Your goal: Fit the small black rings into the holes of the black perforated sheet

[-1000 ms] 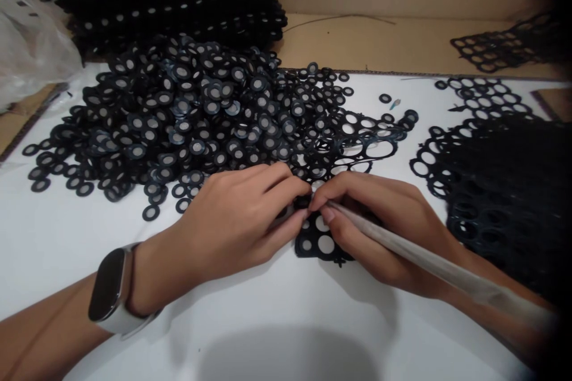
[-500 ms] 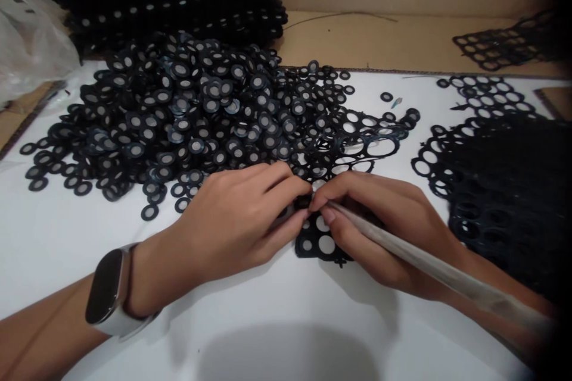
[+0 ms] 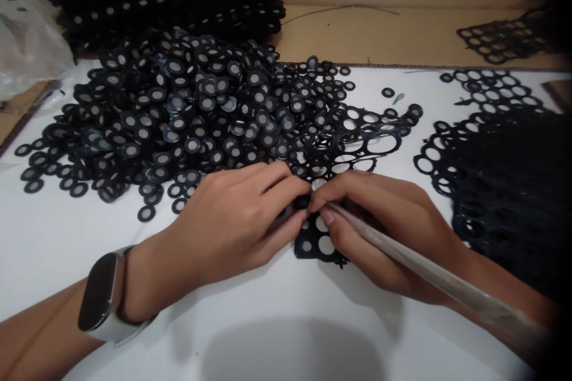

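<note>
A black perforated sheet lies on the white board, partly under both hands. My left hand, with a watch on its wrist, pinches the sheet or a ring at its edge between thumb and index finger. My right hand holds a long pale rod-like tool, its tip hidden at the fingertips, which meet those of my left hand. Behind my left hand spreads a big pile of black rings with pale centres. Empty web-like sheet scraps lie beyond my right hand.
Stacked perforated sheets stand at the back left, beside a clear plastic bag. A dark heap of punched sheets fills the right side. Another scrap rests on the cardboard behind the white board.
The view has shifted slightly, so the background things sit a little differently. Both hands keep nearly the same place and grip.
</note>
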Tool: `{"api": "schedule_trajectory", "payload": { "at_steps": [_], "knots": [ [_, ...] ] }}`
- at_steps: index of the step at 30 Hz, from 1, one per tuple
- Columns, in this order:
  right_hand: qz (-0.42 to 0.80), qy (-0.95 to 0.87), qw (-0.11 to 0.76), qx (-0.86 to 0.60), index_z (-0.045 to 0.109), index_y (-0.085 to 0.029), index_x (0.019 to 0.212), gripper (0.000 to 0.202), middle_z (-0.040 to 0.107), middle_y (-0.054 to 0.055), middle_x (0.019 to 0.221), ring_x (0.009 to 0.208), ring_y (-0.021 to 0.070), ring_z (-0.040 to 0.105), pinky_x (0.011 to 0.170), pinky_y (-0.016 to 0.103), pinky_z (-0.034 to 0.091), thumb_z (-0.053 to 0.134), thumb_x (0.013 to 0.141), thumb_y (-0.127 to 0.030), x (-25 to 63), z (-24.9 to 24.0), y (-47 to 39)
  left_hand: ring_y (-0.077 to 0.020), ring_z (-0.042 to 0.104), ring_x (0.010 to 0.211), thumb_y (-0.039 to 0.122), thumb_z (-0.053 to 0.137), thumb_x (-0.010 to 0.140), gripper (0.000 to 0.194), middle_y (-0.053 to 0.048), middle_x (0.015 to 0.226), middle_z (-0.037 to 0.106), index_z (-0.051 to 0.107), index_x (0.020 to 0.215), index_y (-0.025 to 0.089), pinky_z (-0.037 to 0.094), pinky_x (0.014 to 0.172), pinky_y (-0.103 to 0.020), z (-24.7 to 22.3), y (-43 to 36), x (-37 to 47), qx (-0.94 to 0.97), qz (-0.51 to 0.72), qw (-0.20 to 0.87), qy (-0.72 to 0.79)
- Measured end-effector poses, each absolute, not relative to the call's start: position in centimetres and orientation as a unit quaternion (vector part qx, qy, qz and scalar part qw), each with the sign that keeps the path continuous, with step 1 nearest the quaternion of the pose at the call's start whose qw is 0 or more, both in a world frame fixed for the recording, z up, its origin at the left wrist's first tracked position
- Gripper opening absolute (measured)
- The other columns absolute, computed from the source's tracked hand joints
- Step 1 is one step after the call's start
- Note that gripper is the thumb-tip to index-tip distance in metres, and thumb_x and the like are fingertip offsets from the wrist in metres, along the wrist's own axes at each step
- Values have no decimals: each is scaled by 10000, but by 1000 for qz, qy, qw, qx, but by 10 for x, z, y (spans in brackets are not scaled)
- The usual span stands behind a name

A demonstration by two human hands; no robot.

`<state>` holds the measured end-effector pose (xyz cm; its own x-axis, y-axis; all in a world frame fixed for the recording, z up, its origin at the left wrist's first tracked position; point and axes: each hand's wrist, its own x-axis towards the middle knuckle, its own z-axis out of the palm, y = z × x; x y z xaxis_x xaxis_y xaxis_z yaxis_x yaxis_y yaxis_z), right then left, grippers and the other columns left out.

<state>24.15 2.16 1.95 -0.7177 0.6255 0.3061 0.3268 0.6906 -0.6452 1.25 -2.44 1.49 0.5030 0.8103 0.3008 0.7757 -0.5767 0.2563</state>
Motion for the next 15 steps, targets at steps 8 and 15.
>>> {"api": "schedule_trajectory", "payload": {
  "at_steps": [8,15],
  "knots": [
    [286,-880,276,-260,686,-134,1005,144,686,16,845,723,103,618,733,256,521,575,916,-106,242,20,21,-168,613,812,320,551,1046,143,11,936,637,639,1091,217,406,655,-333,15,-25,12,867,193,33,457],
    [281,-884,271,-258,690,-132,992,154,680,14,833,723,101,615,732,255,514,563,912,-96,241,20,20,-173,619,817,311,557,1043,133,8,933,635,638,1081,213,429,669,-339,15,-25,13,868,196,30,455]
  ]
}}
